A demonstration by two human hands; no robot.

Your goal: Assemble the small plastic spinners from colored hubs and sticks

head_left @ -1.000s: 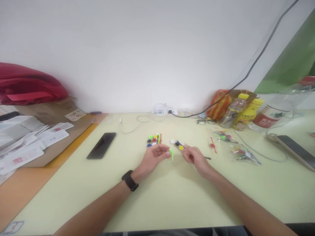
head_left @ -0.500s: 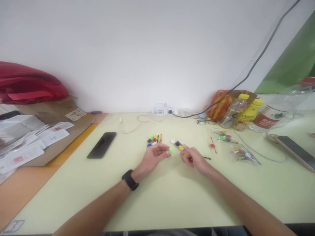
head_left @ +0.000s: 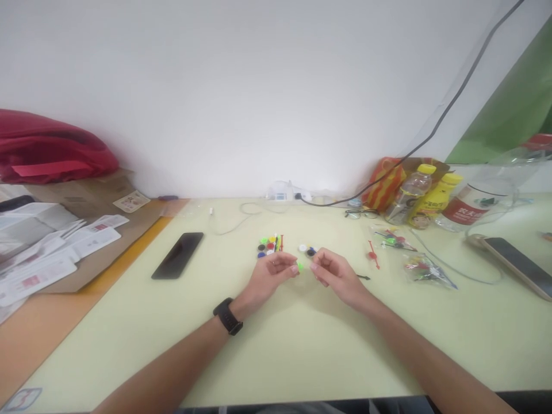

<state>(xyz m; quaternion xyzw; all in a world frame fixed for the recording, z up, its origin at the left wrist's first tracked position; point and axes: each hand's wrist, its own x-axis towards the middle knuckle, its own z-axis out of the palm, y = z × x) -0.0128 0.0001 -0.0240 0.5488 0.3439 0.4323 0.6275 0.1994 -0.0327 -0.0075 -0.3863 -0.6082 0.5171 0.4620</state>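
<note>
My left hand (head_left: pixel 273 275), with a black watch on its wrist, is closed in a pinch over the table. A small bright green plastic piece (head_left: pixel 301 266) shows at its fingertips. Just to the right, my right hand (head_left: pixel 336 277) has its thumb and fingers drawn together; whatever lies between them is hidden. Behind the right fingertips are a white disc (head_left: pixel 302 248) and a dark disc (head_left: pixel 311 252). Beyond my left hand sits a group of small coloured discs (head_left: pixel 270 245), beside thin sticks, one of them a red arrow (head_left: pixel 282 242).
Right of my hands lie a red arrow piece (head_left: pixel 372 255), a dark arrow (head_left: pixel 363 277) and clear bags of coloured parts (head_left: pixel 426 270). Phones lie left (head_left: pixel 177 256) and right (head_left: pixel 520 265). Bottles (head_left: pixel 431 201), glasses (head_left: pixel 361 214) and a power strip (head_left: pixel 282 191) line the wall.
My right hand's extended index finger has drawn back and curled in toward the thumb. The yellow disc and blue piece by it no longer show. My left hand stays in place.
</note>
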